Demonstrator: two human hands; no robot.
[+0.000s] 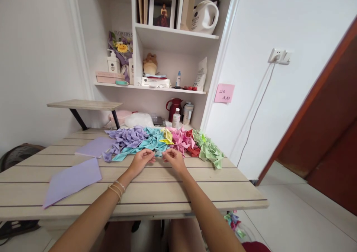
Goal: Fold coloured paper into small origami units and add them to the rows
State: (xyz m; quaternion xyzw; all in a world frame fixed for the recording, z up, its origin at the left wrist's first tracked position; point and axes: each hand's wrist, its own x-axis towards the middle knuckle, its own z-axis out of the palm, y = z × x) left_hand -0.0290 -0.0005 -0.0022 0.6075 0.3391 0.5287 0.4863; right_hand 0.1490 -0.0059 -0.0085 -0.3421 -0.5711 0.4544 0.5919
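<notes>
Both hands are close together over the middle of the table, at the front edge of a long pile of folded paper cranes. My left hand (pixel 142 159) has its fingers curled and pinched. Facing it, my right hand (pixel 173 158) is pinched too. A bit of teal paper shows between the fingertips, but I cannot tell whether it is held or lies behind them. The pile runs from purple cranes (pixel 129 136) through teal cranes (pixel 150 138), a yellow crane (pixel 167 136) and pink cranes (pixel 181 138) to red ones (pixel 194 150) and green cranes (pixel 210 149).
On the slatted table (pixel 134 192), a loose purple sheet (pixel 74 179) and a purple paper stack (pixel 95 146) lie at left. A small raised stand (pixel 85 104) is behind them. Beyond the pile are a bottle (pixel 176 118), a red jug (pixel 174 108) and shelves. More folded paper (pixel 232 221) sits below, at right.
</notes>
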